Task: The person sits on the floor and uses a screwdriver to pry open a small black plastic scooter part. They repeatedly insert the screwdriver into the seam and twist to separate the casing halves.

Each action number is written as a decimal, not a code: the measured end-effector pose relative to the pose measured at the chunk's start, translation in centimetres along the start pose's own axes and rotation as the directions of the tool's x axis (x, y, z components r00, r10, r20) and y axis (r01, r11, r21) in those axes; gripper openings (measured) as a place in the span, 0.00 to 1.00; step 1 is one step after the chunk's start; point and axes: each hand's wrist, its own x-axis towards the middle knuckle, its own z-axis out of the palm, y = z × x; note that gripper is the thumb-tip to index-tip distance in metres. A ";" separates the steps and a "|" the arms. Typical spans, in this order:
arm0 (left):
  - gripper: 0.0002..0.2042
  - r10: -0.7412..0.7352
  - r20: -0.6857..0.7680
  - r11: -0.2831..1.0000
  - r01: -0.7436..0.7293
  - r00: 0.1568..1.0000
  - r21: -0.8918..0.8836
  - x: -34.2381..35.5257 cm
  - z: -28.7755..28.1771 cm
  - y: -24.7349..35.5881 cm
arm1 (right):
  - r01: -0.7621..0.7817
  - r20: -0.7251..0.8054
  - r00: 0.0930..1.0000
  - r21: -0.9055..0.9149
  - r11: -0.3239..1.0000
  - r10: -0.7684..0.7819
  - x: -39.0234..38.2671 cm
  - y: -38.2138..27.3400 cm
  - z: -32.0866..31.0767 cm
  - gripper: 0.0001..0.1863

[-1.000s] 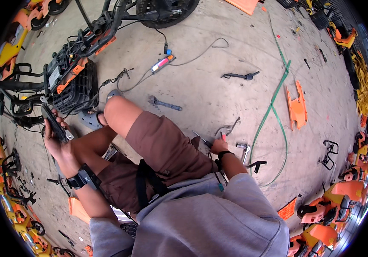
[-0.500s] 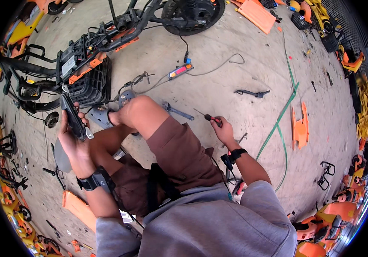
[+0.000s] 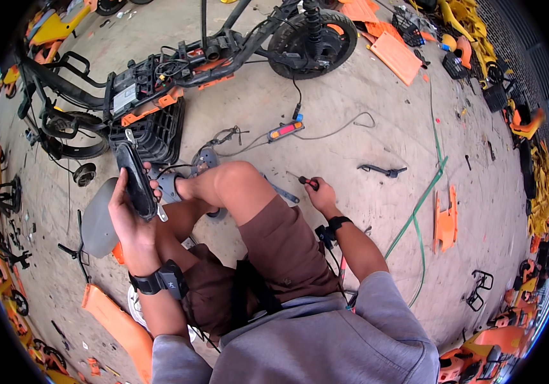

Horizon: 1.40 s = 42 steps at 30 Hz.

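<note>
A leg (image 3: 239,192) partly hides a wrench (image 3: 282,191). Left hand (image 3: 131,210) grips a long black metal-tabbed part (image 3: 136,182), right hand (image 3: 323,198) a screwdriver (image 3: 311,183).

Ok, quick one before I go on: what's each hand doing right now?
Left hand: closed around a long black part with metal tabs at its ends.
Right hand: closed on a screwdriver.

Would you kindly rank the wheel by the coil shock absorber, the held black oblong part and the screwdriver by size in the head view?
Largest to smallest:
1. Wheel
2. Black oblong part, probably enlarged by nearness
3. Screwdriver
</note>
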 end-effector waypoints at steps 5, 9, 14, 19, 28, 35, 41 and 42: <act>0.15 0.003 0.020 1.000 -0.002 1.000 -0.006 -0.3 0.2 0.2 | -0.077 0.035 0.997 0.071 0.995 0.074 0.1 0.4 -0.2 0.20; 0.15 -0.022 0.041 0.998 0.024 0.999 -0.056 -0.2 0.8 0.1 | -0.116 0.008 0.993 0.239 0.964 0.117 0.6 1.7 -1.0 0.20; 0.19 -0.075 0.063 0.993 0.080 0.995 -0.085 -0.1 0.1 0.1 | -0.083 0.019 0.996 0.538 0.839 0.087 -1.9 -2.4 -5.2 0.18; 0.16 -0.114 0.083 0.985 0.123 0.990 -0.120 -0.3 0.6 -0.2 | 0.037 -0.009 0.999 0.717 0.696 -0.044 -5.5 -7.2 -10.8 0.17; 0.15 -0.067 0.065 0.990 0.074 0.996 -0.117 -0.8 2.4 -1.1 | -0.102 0.184 0.962 0.928 0.359 -0.200 -11.8 -17.5 -15.3 0.23; 0.16 -0.075 0.058 0.968 0.087 0.995 -0.237 -0.8 2.9 -1.7 | -0.351 0.424 0.860 0.895 0.274 -0.282 -14.7 -19.8 -13.3 0.22; 0.15 -0.022 0.030 0.957 0.030 0.999 -0.288 -0.5 2.4 -1.6 | -0.315 0.415 0.859 0.890 0.330 -0.301 -16.0 -19.8 -12.0 0.24; 0.15 -0.019 0.023 0.954 0.025 1.000 -0.299 -0.6 2.3 -1.5 | -0.298 0.404 0.865 0.891 0.343 -0.297 -16.3 -19.9 -11.9 0.24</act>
